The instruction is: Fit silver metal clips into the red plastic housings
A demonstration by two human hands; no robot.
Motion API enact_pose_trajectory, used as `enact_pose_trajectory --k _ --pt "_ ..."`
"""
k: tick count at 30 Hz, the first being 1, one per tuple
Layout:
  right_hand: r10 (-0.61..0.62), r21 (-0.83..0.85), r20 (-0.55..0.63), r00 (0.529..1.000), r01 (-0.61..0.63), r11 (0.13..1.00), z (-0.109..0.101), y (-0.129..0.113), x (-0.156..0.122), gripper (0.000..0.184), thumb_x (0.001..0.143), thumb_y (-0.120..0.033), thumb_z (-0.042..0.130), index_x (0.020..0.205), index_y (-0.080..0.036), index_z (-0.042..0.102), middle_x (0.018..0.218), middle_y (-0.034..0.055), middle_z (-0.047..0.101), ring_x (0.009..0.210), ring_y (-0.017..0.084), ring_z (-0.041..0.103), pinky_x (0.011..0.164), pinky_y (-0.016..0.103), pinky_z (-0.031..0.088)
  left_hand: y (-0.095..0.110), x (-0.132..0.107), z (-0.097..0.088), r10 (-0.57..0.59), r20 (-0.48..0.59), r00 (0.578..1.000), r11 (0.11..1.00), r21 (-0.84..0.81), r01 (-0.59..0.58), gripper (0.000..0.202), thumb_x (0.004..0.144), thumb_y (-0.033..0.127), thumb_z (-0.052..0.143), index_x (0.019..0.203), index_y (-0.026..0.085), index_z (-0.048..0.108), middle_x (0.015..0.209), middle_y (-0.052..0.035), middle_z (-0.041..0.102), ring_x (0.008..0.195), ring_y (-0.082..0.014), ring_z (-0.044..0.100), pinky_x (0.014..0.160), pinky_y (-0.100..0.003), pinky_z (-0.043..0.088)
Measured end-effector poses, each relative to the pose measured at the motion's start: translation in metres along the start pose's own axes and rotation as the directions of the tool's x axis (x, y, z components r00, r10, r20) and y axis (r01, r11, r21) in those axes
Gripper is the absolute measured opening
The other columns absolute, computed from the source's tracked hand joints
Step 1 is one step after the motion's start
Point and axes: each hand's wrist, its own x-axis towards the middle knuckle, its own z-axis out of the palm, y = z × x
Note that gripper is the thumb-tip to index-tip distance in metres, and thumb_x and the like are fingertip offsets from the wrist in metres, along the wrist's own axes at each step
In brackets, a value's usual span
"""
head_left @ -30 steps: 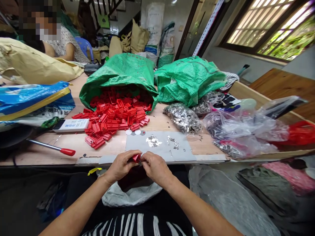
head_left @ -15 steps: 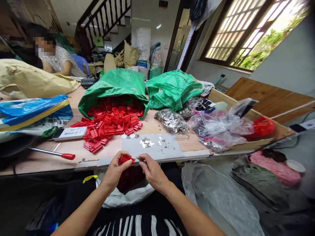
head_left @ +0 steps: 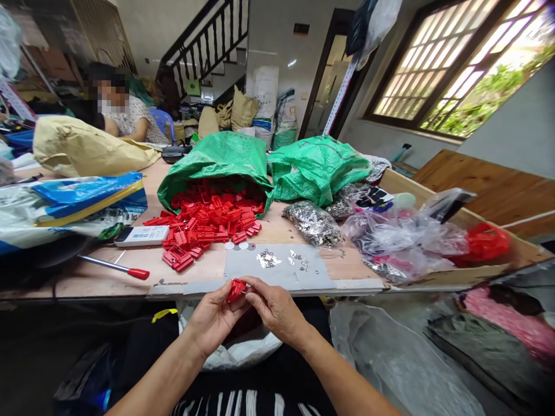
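Observation:
Just past the table's front edge, my left hand is closed round a small red plastic part. My right hand meets it from the right, thumb and forefinger pinched on a tiny metal piece that touches the red part; fingers hide most of this piece. Below both hands an open white sack rests on my lap. Thin silvery metal pieces lie in a larger heap and a smaller scatter on a grey sheet.
Red parts spill from a green sack. Beside it sit another green sack and a bag of metal pieces. A red-handled lever juts in from the left. Plastic bags fill a wooden tray. A co-worker sits across the table.
My two hands have come together, bringing the metal piece against the red part. The red part has been turned in my left hand. The camera view has shifted left.

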Motion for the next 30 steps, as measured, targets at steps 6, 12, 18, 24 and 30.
enact_pose_trajectory --k 6,12,18,24,30 --pt "0.054 0.213 -0.103 0.993 -0.031 0.977 0.011 0.012 0.006 0.032 0.096 -0.038 0.037 0.104 -0.023 0.064 0.081 0.0003 0.066 0.073 0.013 0.060 0.070 0.022 0.043 -0.007 0.007 -0.005 0.037 0.008 0.999 0.999 0.023 -0.037 0.020 0.089 0.012 0.048 0.083 0.004 0.065 0.087 -0.0160 0.073 0.085 -0.0228 0.071 0.094 -0.040 0.051" --pt "0.144 0.268 -0.026 0.989 -0.132 0.954 0.017 0.028 0.002 0.037 0.095 -0.045 0.036 0.107 -0.022 0.062 0.061 -0.0033 0.051 0.056 0.011 0.046 0.056 0.022 0.035 -0.012 0.009 -0.029 0.048 0.051 0.998 0.975 0.214 -0.057 0.007 0.081 0.020 0.064 0.077 0.014 0.062 0.087 -0.0080 0.072 0.088 -0.0210 0.069 0.097 -0.038 0.045" --pt "0.190 0.171 -0.034 0.981 -0.182 0.968 0.013 0.044 0.003 0.034 0.093 -0.045 0.038 0.104 -0.022 0.061 0.060 -0.0041 0.045 0.056 0.012 0.041 0.055 0.022 0.032 -0.024 0.035 -0.102 0.326 0.106 0.939 0.566 0.774 -0.284 0.032 0.062 0.037 0.079 0.082 0.017 0.065 0.086 -0.0059 0.069 0.090 -0.0228 0.062 0.087 -0.035 0.045" --pt "0.158 0.046 -0.022 0.987 -0.157 0.986 0.011 0.044 0.033 0.027 0.095 -0.039 0.035 0.095 -0.022 0.057 0.063 -0.0039 0.051 0.060 0.013 0.047 0.059 0.023 0.035 -0.026 0.052 -0.146 0.335 0.040 0.941 0.548 0.805 -0.229 0.043 0.055 0.046 0.078 0.083 0.015 0.068 0.095 -0.0124 0.069 0.098 -0.0283 0.061 0.090 -0.037 0.043" --pt "0.004 -0.228 -0.048 0.999 -0.014 0.974 0.021 0.041 0.099 0.014 0.088 -0.025 0.050 0.101 -0.022 0.056 0.099 0.0032 0.060 0.090 0.017 0.056 0.078 0.028 0.040 -0.030 0.051 -0.151 0.377 -0.053 0.925 0.628 0.748 -0.213 0.034 0.058 0.038 0.080 0.080 0.014 0.071 0.085 -0.0103 0.069 0.087 -0.0249 0.060 0.082 -0.033 0.042"
